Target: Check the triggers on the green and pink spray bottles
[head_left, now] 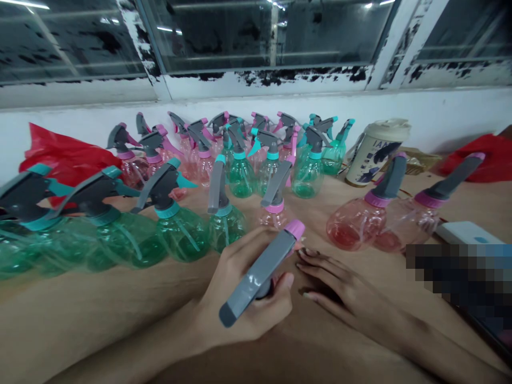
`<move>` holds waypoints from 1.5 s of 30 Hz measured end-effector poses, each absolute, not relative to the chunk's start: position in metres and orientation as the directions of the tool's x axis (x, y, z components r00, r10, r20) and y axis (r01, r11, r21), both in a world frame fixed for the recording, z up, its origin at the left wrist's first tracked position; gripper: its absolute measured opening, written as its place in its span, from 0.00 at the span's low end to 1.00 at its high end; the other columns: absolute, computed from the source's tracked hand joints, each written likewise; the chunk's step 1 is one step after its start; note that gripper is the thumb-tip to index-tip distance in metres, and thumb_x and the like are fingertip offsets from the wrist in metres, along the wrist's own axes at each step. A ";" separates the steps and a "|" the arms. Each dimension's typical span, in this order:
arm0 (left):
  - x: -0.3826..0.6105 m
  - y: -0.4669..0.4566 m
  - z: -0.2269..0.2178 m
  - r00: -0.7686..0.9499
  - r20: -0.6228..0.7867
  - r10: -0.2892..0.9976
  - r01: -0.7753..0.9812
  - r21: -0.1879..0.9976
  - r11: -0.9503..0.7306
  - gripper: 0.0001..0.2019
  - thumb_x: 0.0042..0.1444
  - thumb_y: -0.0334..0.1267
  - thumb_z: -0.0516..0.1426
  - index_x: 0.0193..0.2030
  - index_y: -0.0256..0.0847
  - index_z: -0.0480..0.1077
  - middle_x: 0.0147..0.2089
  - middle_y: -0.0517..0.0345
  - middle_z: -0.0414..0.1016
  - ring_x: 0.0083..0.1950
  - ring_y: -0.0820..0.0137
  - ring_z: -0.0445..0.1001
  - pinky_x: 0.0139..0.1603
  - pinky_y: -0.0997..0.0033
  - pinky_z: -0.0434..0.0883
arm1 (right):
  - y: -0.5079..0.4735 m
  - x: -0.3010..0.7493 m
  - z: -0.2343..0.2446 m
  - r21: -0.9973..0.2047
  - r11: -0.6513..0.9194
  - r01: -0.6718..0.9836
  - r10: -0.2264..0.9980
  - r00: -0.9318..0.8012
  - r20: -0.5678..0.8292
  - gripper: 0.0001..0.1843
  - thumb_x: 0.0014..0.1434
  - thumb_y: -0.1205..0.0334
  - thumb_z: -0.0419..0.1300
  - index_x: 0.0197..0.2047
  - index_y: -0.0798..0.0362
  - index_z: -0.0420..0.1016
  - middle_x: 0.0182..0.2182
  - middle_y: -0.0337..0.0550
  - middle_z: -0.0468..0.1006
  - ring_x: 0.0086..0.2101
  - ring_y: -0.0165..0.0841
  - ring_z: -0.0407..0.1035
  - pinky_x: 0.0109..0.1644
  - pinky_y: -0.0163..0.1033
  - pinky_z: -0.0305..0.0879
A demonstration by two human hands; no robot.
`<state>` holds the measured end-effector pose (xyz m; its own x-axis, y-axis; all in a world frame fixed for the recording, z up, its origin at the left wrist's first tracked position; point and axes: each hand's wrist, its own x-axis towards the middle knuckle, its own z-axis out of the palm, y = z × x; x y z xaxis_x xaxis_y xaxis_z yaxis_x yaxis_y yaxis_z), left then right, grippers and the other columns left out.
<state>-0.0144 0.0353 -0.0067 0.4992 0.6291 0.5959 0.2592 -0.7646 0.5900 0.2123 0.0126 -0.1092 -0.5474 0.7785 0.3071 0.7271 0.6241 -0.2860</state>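
My left hand [230, 277] is wrapped round the neck of a spray bottle [260, 274] with a grey trigger head and pink nozzle. The hand hides most of that bottle's body. On the table to its right, my right hand [344, 282] lies with fingers stretched out, the fingertips close to the held bottle and nothing seen in them. Just beyond my left hand stand a pink spray bottle [276, 209] and a green spray bottle [226, 226]. Another green spray bottle [180, 232] belongs to the row reaching left.
Several pink and green spray bottles crowd the back, including a green one [240, 176]. Two pink bottles stand at right, one nearer [354, 224]. A patterned tumbler [372, 154], red plastic bags [68, 157] and a white box [466, 233] share the table [132, 314].
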 end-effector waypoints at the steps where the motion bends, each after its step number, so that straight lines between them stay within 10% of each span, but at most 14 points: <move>1: -0.015 0.035 -0.007 0.504 0.598 0.624 0.256 0.587 -0.768 0.12 0.46 0.23 0.54 0.38 0.39 0.65 0.34 0.61 0.67 0.36 0.70 0.68 0.38 0.70 0.70 | 0.012 0.212 -0.109 -0.278 0.630 0.725 0.773 -0.551 0.315 0.24 0.61 0.56 0.54 0.59 0.54 0.62 0.59 0.48 0.64 0.59 0.39 0.56 0.59 0.49 0.61; 45: -0.015 0.033 -0.009 0.497 0.556 0.666 0.329 0.590 -0.737 0.14 0.49 0.28 0.52 0.43 0.43 0.64 0.31 0.61 0.65 0.31 0.69 0.68 0.37 0.67 0.71 | 0.011 0.211 -0.106 -0.310 0.607 0.732 0.792 -0.526 0.310 0.24 0.60 0.56 0.55 0.59 0.51 0.62 0.58 0.46 0.65 0.58 0.39 0.57 0.59 0.48 0.61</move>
<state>-0.0152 0.0332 -0.0090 0.4970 0.6665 0.5557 0.3287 -0.7373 0.5903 0.2113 0.0108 -0.1059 -0.5260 0.7920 0.3100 0.7317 0.6072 -0.3097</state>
